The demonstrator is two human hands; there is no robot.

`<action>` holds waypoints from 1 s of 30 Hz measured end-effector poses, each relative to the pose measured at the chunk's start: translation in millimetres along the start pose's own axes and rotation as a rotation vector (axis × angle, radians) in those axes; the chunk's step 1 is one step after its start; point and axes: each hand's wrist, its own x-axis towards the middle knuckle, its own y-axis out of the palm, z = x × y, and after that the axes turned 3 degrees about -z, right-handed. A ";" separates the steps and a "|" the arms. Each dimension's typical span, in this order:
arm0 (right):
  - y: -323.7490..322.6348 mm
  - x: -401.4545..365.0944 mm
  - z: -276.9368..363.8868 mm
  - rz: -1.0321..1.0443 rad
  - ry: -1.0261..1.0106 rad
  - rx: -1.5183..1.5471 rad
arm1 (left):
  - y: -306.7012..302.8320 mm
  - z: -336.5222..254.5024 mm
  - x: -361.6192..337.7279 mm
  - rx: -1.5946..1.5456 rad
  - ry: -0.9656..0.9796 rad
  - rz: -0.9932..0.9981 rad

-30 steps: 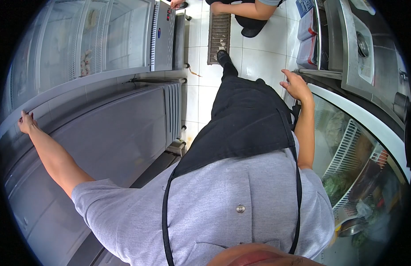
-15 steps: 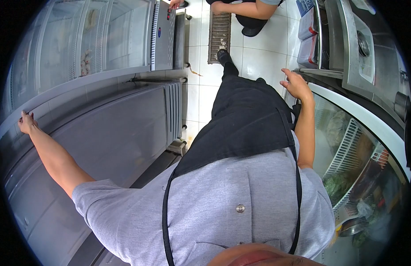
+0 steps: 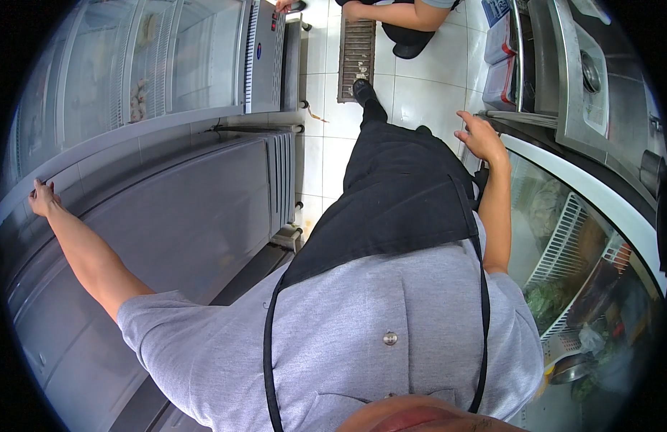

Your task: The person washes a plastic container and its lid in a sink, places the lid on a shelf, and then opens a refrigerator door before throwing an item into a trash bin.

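At the far left, my left hand (image 3: 43, 199) has its fingers bent round the grey lower edge (image 3: 142, 131) of a glass-fronted cabinet. Part of its fingertips is hidden. My right hand (image 3: 483, 138) is held in the air to the right of my black apron (image 3: 405, 187), its fingers apart and nothing in them. Close to it are the steel counter's corner and the top end of a glass-doored fridge (image 3: 585, 209), which it does not visibly hold.
Grey steel cabinet (image 3: 182, 209) at left. A co-worker's arm (image 3: 391, 14) and dark shoe show at the top, near a floor drain grate (image 3: 356, 57). Another hand (image 3: 284, 6) is at the top edge. Red-lidded containers (image 3: 497, 83) and a steel sink counter (image 3: 621, 101) stand right.
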 end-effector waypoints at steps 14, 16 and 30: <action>0.6 -0.4 1.9 0.010 0.019 -0.014 | -0.4 3.6 1.4 0.010 0.024 0.003; 1.0 -0.4 1.9 -0.003 0.012 -0.012 | 0.3 4.3 3.4 0.005 0.023 -0.002; 3.1 4.3 0.4 0.010 -0.006 -0.004 | 0.4 1.7 -1.6 -0.004 0.024 -0.018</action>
